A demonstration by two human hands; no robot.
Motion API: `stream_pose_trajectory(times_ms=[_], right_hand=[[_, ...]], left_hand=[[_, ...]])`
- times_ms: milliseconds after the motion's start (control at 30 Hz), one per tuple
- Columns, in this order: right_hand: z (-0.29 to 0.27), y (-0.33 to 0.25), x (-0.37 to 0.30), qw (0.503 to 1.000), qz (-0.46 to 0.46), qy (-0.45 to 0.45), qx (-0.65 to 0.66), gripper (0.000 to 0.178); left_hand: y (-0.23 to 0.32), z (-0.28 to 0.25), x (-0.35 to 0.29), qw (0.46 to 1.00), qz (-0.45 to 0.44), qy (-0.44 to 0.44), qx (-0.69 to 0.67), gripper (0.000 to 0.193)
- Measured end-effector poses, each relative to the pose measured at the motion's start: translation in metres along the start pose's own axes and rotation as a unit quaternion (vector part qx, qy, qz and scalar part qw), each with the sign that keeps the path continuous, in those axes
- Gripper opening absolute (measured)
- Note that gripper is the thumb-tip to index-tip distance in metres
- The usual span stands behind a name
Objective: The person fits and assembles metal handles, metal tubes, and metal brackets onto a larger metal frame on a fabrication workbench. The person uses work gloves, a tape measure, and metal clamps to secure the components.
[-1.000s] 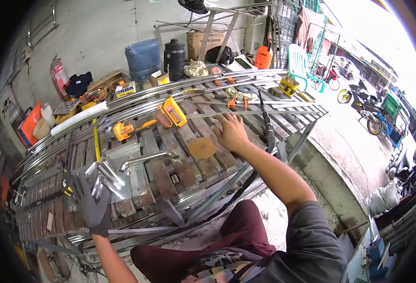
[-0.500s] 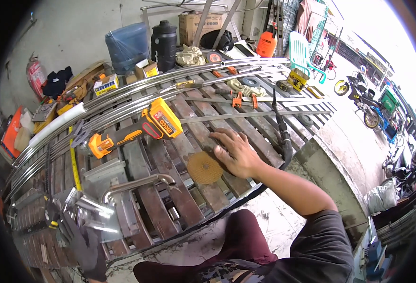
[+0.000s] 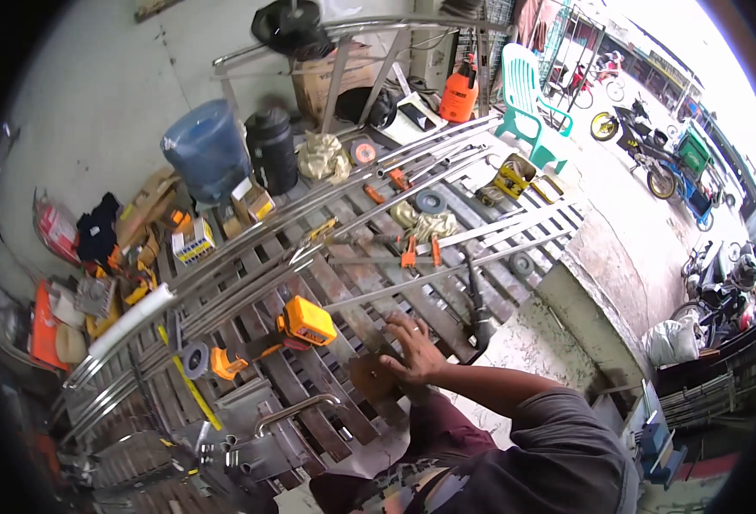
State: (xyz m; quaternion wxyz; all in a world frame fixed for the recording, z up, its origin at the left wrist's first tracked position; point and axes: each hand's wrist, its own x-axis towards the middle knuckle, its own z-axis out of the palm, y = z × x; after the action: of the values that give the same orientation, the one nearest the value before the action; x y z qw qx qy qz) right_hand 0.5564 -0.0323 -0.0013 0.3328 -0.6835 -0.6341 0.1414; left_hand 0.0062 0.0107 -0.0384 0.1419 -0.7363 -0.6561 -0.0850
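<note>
My right hand (image 3: 414, 349) is bare, with fingers apart, and rests at the front edge of the slatted metal table (image 3: 344, 283). Its thumb is beside a round brown disc (image 3: 371, 377); whether they touch I cannot tell. Left of the hand lies a yellow and black cordless angle grinder (image 3: 308, 322) with a grey disc at its far end. A bent shiny metal tube (image 3: 297, 411) lies nearer the front edge, left of the brown disc. My left hand does not show.
Long shiny tubes (image 3: 250, 227) run across the table. A yellow measuring tape blade (image 3: 194, 394) stretches along the left. Orange clamps (image 3: 409, 253) and a black hose-like piece (image 3: 476, 308) lie farther right. Behind stand a blue bucket (image 3: 207, 154), black jug (image 3: 271, 154) and green chair (image 3: 523, 103).
The view has tilted and swung, so the table shows lower and more of the wall appears. My gloved left hand has left the view. My right hand stays by the brown disc.
</note>
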Motion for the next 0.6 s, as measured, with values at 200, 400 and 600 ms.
stream_pose_trajectory(times_ms=[200,400,600], right_hand=[[-0.075,0.007,0.034,0.978,-0.167,-0.111,-0.051,0.061],[-0.198,0.096,0.096,0.99,0.059,0.008,-0.128,0.052],[-0.251,0.183,0.171,0.96,0.194,0.052,-0.194,0.052]], left_hand=[[0.046,-0.098,-0.02,0.98,-0.197,-0.018,0.028,0.076],[0.079,-0.158,-0.136,0.913,-0.404,-0.054,0.002,0.076],[0.134,-0.154,-0.153,0.948,-0.306,-0.076,-0.04,0.075]])
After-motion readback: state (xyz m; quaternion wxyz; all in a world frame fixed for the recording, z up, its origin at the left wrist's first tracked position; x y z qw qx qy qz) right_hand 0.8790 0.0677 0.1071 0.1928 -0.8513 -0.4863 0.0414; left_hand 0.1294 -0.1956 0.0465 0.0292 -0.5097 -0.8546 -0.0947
